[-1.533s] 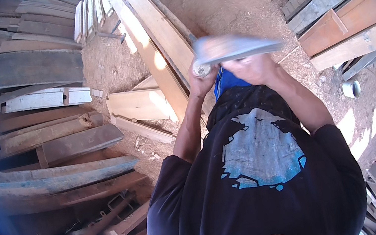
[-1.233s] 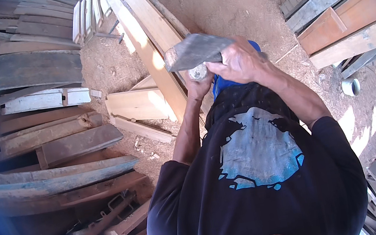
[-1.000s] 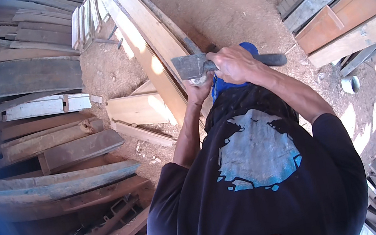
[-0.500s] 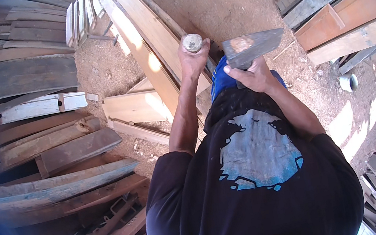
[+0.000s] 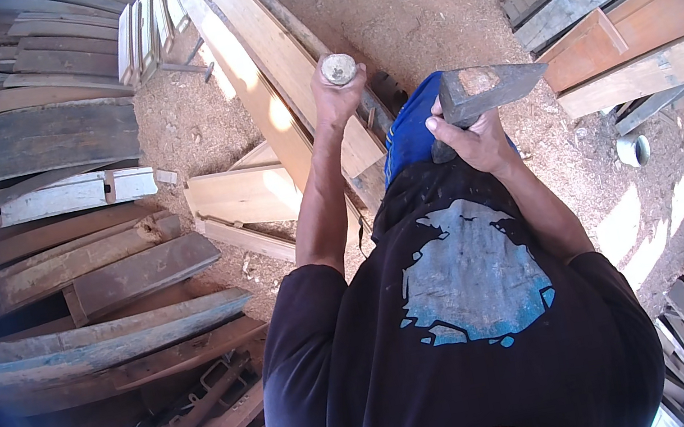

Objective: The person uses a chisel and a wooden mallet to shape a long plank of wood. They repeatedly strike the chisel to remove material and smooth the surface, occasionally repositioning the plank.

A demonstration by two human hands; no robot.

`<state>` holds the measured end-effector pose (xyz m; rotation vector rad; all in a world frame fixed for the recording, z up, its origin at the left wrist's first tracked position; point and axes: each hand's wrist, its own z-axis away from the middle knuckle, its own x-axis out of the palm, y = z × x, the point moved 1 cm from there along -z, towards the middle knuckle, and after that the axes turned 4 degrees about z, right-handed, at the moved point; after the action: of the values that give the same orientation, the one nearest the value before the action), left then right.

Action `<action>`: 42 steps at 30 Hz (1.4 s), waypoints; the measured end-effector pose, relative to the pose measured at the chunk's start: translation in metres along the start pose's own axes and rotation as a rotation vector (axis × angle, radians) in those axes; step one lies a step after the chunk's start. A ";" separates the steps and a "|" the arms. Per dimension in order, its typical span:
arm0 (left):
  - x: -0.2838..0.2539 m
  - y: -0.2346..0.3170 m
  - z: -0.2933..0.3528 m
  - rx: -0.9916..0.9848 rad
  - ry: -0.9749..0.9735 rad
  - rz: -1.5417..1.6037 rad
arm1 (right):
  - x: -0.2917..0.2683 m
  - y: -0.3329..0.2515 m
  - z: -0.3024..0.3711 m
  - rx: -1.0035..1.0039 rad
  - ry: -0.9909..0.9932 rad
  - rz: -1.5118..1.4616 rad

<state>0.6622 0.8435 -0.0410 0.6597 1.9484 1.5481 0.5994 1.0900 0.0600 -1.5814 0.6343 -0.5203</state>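
Observation:
My left hand is closed round a wooden tool handle, held upright over the planks. Only its pale, round, worn butt end shows; the lower part of the tool is hidden. To the right, my right hand grips a dark wooden mallet in front of my blue shorts. The mallet's head tapers to the right and has a light worn patch on its upper face. My fingers and body hide most of its handle. The two tools are apart.
Long pale planks run away ahead, beside shorter boards at the left. Stacked old timber lines the left side. More boards lie at the far right, near a white round container on the chip-covered ground.
My left hand has shifted slightly left and farther away with the handle. My right hand has moved a little right, taking the mallet with it, so the gap between the tools is wider.

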 end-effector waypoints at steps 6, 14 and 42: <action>0.004 -0.007 -0.007 -0.027 -0.022 0.036 | 0.001 -0.002 -0.003 -0.016 0.002 0.021; 0.006 -0.001 -0.005 -0.013 -0.041 -0.020 | 0.000 0.000 -0.003 0.034 0.001 -0.003; 0.022 -0.015 0.023 0.100 -0.191 -0.251 | 0.002 0.012 -0.088 -0.012 -0.186 0.972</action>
<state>0.6617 0.8708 -0.0623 0.5564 1.8917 1.1990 0.5418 1.0227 0.0573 -1.1277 1.1463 0.3514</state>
